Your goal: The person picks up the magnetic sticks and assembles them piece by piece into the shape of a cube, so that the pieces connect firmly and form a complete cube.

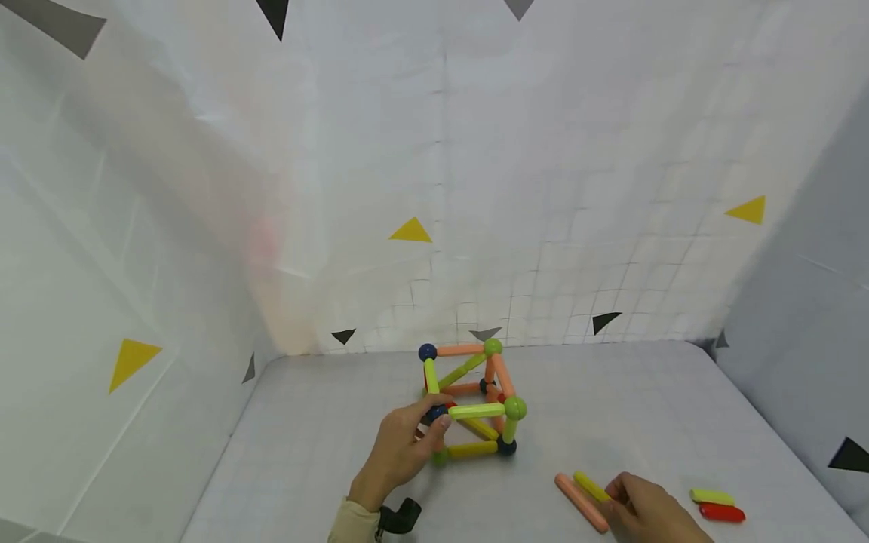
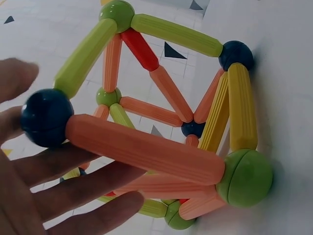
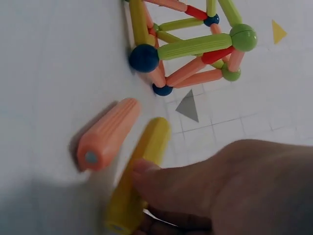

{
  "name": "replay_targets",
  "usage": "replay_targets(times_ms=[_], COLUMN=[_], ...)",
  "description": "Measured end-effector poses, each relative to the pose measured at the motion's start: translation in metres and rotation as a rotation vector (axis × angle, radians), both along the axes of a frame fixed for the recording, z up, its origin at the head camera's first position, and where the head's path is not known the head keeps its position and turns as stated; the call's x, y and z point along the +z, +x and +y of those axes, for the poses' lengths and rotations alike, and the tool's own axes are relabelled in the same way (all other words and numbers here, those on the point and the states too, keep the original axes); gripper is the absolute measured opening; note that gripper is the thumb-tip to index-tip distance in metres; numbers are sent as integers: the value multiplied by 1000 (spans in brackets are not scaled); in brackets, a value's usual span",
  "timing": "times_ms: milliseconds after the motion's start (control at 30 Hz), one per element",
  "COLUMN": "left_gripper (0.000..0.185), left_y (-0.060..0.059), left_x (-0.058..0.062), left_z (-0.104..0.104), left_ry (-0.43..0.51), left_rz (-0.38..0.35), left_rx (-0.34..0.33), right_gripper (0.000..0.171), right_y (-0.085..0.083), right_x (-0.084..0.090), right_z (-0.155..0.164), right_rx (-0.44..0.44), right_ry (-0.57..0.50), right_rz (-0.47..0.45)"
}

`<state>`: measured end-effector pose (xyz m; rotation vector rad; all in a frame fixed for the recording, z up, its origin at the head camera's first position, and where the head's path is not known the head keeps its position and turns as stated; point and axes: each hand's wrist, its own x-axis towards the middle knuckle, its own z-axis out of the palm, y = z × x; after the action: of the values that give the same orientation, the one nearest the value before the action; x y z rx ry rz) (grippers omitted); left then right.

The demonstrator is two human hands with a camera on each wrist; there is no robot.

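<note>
A cube-like frame of magnetic rods and balls (image 1: pixel 477 411) stands mid-table, with dark blue and green balls at its corners. My left hand (image 1: pixel 400 445) holds its near upper-left corner, thumb and forefinger at a dark blue ball (image 2: pixel 47 117). The other fingers spread behind a coral rod (image 2: pixel 146 147) in the left wrist view. To the right, my right hand (image 1: pixel 645 509) pinches a yellow magnetic rod (image 3: pixel 139 171) between thumb and fingers. Beside that rod lies a loose coral rod (image 3: pixel 110 134), its metal end showing.
Right of my right hand, a short lime rod (image 1: pixel 711 497) and a short red rod (image 1: pixel 723 513) lie side by side. White walls with yellow and black triangles enclose the table (image 1: pixel 305 422) at the back and both sides.
</note>
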<state>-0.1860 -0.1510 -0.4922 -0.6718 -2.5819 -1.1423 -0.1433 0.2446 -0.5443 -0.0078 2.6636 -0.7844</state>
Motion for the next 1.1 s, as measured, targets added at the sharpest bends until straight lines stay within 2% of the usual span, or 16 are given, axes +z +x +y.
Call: replay_targets(times_ms=[133, 300, 367, 467, 667, 767, 900, 1100], left_gripper=[30, 21, 19, 21, 21, 23, 27, 29], left_y=[2, 2, 2, 1, 0, 1, 0, 0], left_x=[2, 5, 6, 6, 6, 7, 7, 7], left_z=[-2, -3, -4, -4, -6, -6, -6, -6], left_ry=[21, 71, 84, 84, 76, 74, 66, 57], left_rz=[-8, 22, 36, 51, 37, 27, 24, 18], left_rx=[21, 26, 21, 16, 5, 2, -1, -2], right_gripper=[15, 15, 14, 15, 23, 25, 26, 21], right_y=[-7, -6, -4, -4, -10, -14, -18, -19], right_x=[18, 34, 35, 33, 25, 22, 20, 18], right_z=[-20, -63, -80, -104, -138, -150, -161, -173], right_rx=[5, 93, 145, 176, 141, 110, 84, 54], right_ry=[-60, -253, -315, -357, -417, -453, -501, -506], right_rz=[139, 276, 356, 488, 703, 735, 721, 739])
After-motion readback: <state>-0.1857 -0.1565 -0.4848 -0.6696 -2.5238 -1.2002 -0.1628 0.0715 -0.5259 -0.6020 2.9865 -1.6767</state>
